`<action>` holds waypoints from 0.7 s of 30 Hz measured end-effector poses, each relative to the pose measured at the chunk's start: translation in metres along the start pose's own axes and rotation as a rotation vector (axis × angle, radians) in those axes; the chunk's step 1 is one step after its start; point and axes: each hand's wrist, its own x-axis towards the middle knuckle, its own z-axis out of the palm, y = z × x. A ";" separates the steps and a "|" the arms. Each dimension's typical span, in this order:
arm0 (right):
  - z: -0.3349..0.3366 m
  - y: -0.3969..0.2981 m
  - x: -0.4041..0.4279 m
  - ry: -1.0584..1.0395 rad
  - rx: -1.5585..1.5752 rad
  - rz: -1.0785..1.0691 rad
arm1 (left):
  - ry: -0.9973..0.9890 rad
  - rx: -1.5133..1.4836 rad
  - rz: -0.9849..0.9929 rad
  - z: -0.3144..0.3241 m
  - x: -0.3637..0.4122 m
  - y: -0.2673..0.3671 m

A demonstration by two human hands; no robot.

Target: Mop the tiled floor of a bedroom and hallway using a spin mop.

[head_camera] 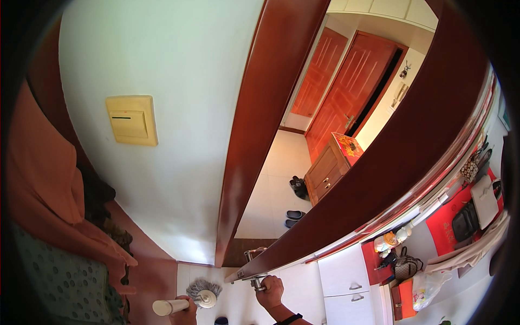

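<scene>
At the bottom of the head view, my left hand [185,312] is closed around the pale handle of a mop [165,307]. The round mop head with grey strands [204,290] rests on the light tiled floor, just beyond that hand. To the right, my right hand [271,287] grips a metal door handle [256,282] near the edge of a dark brown wooden door [325,211]. This door stands partly open beside its brown frame [260,122]. A black band circles my right wrist.
Beyond the doorway are a wooden cabinet [327,174], dark slippers [295,214] and a red-brown door [357,77]. A light switch [132,120] is on the left wall, near fabric-covered furniture [65,276]. White cabinets [343,268] and bags [407,267] stand at right.
</scene>
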 end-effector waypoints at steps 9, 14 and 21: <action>0.001 0.004 -0.004 0.018 0.016 0.017 | 0.100 0.054 0.036 0.023 -0.020 0.031; -0.002 0.003 -0.004 0.004 0.016 0.024 | 0.009 0.036 -0.028 0.010 -0.009 0.026; 0.000 0.006 -0.008 0.001 0.019 0.024 | 0.031 0.059 0.048 0.007 -0.008 -0.002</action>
